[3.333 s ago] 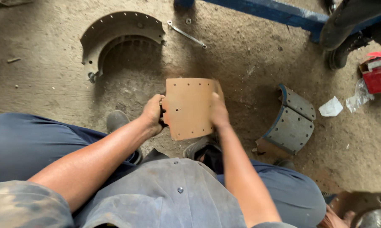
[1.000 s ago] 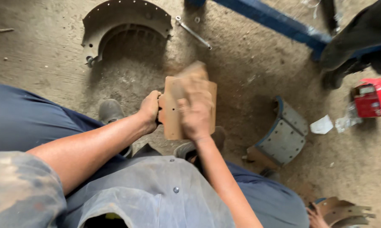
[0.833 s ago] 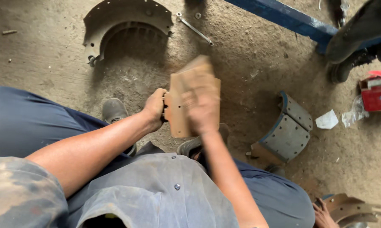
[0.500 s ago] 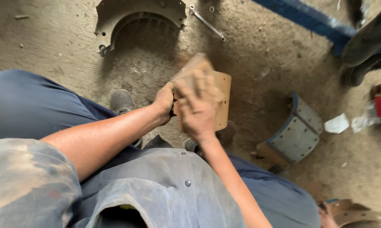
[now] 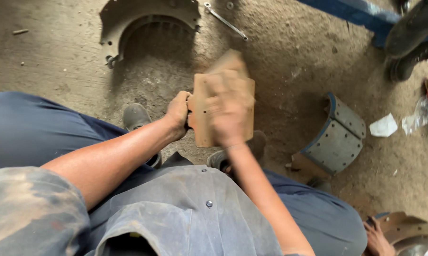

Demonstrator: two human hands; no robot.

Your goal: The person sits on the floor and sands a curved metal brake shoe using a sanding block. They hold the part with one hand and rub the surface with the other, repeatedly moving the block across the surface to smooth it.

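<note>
Tan brake lining (image 5: 202,118) gripped by left hand (image 5: 178,114); blurred right hand (image 5: 230,111) lies flat on it.

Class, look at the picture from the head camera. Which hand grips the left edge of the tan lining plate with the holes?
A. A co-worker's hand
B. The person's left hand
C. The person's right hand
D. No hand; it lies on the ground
B. The left hand clamps the left edge of the tan lining plate, while the blurred right hand lies over its face.
</note>
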